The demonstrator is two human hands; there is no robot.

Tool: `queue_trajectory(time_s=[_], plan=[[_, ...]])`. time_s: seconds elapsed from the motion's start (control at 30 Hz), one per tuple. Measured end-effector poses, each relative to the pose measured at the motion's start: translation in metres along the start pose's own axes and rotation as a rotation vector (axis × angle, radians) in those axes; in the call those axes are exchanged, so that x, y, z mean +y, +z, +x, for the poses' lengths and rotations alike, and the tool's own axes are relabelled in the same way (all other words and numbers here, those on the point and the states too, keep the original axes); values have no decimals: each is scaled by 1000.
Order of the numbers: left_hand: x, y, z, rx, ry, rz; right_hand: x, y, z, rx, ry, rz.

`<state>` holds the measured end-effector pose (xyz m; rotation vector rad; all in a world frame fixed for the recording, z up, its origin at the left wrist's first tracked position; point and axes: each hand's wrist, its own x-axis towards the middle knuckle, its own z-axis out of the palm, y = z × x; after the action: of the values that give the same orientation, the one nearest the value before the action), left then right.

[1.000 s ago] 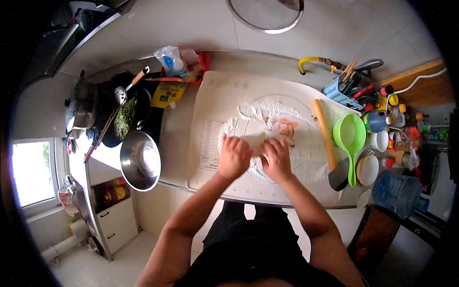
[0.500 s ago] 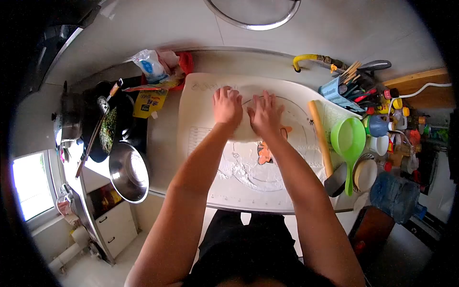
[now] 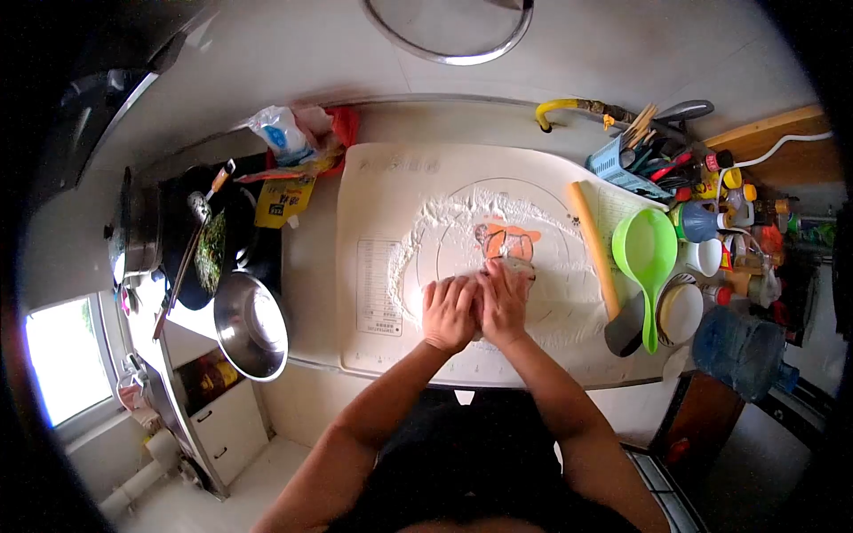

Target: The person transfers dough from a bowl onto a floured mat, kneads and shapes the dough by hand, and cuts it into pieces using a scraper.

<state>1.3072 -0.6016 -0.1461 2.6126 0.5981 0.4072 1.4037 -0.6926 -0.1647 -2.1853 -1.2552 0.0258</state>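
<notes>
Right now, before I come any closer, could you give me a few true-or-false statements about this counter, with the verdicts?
1. The left hand and right hand are side by side on the dough. True.
2. The green scoop lies to the right of the wooden rolling pin. True.
3. The person is gripping the rolling pin. False: it lies apart from both hands.
4. White flour is scattered on the mat. True.
5. The metal bowl stands on the mat. False: it is off the mat, to its left.
</notes>
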Motion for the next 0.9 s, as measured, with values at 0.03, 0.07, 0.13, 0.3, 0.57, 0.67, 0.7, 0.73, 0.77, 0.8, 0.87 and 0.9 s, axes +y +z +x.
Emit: queue_trajectory(time_s=[0.03,0.07,0.13,0.3,0.57,0.67,0.7,0.73,0.77,0.8,0.87,0.9], plan=[[-2,4,6,12,-35,10,4,9,6,-16,70,-50],[-9,9,14,-111,-105,57,7,17,7,-47,139,-95],[-14,11,40,-23,-151,83,10,10,37,-15,125,-160],[-26,14,92,-173,-302,106,30,30,76,9,165,-165],[-23,-21,95,-313,-89,81,32,27,83,-61,299,188],[-23,-36,86,-637,-335,134,-18,-39,67,-347,421,119],[-22,-27,63,-504,-149,170,-16,-27,46,-243,289,66],[-21,-18,40,-361,39,203,-11,-9,25,-134,153,11],[-10,-26,30,-349,20,153,-11,-3,11,-31,46,-36],[0,-33,19,-338,-3,104,-15,-6,1,66,-21,-71],[-8,-5,-16,14,6,-26,-25,4,-27,105,73,-50],[-7,-2,-12,42,-4,13,-26,5,-24,93,82,-49]])
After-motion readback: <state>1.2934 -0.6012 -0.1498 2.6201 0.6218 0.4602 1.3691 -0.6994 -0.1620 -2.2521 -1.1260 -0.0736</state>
